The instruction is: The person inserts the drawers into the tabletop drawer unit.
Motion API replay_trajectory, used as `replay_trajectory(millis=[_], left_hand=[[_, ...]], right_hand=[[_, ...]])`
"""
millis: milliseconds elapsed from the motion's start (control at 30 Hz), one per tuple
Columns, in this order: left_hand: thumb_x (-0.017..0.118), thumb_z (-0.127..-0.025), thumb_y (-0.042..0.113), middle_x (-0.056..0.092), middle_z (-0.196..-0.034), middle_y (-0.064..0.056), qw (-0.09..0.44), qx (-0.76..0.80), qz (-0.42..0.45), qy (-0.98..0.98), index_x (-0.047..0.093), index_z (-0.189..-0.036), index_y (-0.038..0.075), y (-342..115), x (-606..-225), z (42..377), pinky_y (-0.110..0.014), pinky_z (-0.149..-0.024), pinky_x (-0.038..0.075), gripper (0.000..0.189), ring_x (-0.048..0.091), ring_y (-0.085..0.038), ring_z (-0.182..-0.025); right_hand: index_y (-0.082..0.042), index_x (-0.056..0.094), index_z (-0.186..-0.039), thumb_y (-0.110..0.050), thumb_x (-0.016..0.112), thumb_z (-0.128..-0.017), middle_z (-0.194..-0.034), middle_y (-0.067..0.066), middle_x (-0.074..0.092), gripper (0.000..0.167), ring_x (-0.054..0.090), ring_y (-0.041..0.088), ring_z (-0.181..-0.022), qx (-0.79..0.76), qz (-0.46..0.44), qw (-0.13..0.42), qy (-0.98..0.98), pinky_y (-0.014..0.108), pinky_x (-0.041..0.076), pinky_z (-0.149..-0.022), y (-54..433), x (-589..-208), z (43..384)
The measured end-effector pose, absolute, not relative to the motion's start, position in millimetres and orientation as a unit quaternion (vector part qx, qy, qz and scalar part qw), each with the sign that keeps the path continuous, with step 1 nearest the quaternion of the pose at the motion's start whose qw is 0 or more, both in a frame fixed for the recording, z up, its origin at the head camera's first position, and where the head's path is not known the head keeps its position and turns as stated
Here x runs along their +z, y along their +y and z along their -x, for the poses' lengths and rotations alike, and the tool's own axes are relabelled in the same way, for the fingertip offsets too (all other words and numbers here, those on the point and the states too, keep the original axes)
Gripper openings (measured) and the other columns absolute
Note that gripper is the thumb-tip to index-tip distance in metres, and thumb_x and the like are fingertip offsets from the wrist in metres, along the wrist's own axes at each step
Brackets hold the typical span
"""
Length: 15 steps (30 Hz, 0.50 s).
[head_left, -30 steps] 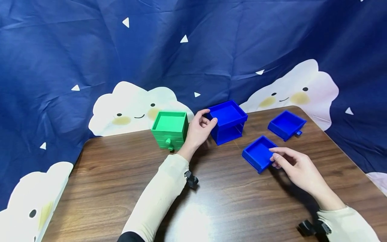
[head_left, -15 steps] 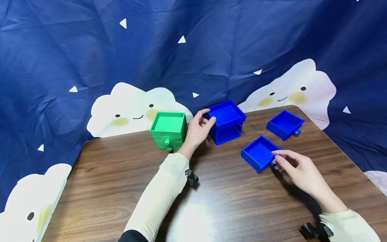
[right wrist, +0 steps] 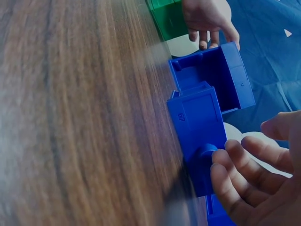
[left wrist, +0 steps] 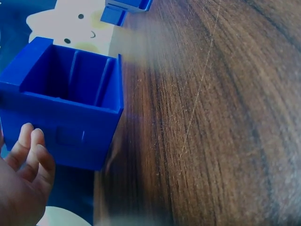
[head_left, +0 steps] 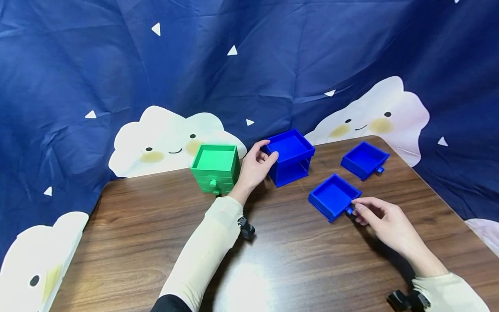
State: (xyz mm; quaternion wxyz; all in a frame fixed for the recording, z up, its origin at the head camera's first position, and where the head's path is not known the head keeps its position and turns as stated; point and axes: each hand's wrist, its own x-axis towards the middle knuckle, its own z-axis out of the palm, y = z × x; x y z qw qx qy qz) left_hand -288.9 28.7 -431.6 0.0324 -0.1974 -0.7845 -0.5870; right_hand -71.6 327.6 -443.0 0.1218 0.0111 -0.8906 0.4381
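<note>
A blue toy cabinet [head_left: 291, 149] with a shallow tray top and a hollow front stands near the table's back edge. My left hand [head_left: 257, 167] rests against its left side, thumb by the front corner, fingertips [left wrist: 27, 128] on the side wall in the left wrist view. A blue drawer [head_left: 333, 197] lies on the table in front and to the right, its round knob [right wrist: 207, 150] facing me. My right hand [head_left: 383, 219] has its fingertips right at that knob, the thumb held apart from the other fingers in the right wrist view.
A second blue drawer [head_left: 364, 159] lies behind and right of the first, near the table's right edge. Left of my left wrist stands a green toy cabinet [head_left: 215, 167] with drawers in it. A blue cloth with clouds [head_left: 175, 138] hangs behind the wooden table [head_left: 156, 247].
My right hand has drawn back from over the near drawer's rim to beside its knob. My left hand stays at the blue cabinet. The whole view has shifted slightly.
</note>
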Motion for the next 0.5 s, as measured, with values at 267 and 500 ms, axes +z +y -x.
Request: replay_trajectory(millis=[267, 500], left_hand=[[0.075, -0.100, 0.029, 0.061, -0.086, 0.002, 0.032, -0.593, 0.191, -0.782, 0.064, -0.147, 0.015, 28.9, -436.1, 289.4, -0.019, -0.068, 0.044, 0.051, 0.053, -0.008, -0.070], [0.075, -0.100, 0.029, 0.060, -0.086, 0.002, 0.042, -0.587, 0.190, -0.785, 0.064, -0.147, 0.017, 30.1, -437.4, 289.4, -0.019, -0.069, 0.045, 0.050, 0.053, -0.008, -0.070]], right_hand=[[0.011, 0.072, -0.119, -0.007, 0.062, -0.109, -0.084, -0.007, 0.076, 0.022, 0.071, 0.000, -0.071, 0.439, 0.016, 0.100, -0.893, 0.019, 0.059, -0.064, 330.4, -447.0, 69.2], [0.014, 0.070, -0.121, -0.012, 0.060, -0.111, -0.083, -0.006, 0.076, 0.030, 0.070, 0.003, -0.068, 0.452, 0.041, 0.061, -0.889, 0.023, 0.060, -0.060, 330.4, -447.7, 70.2]])
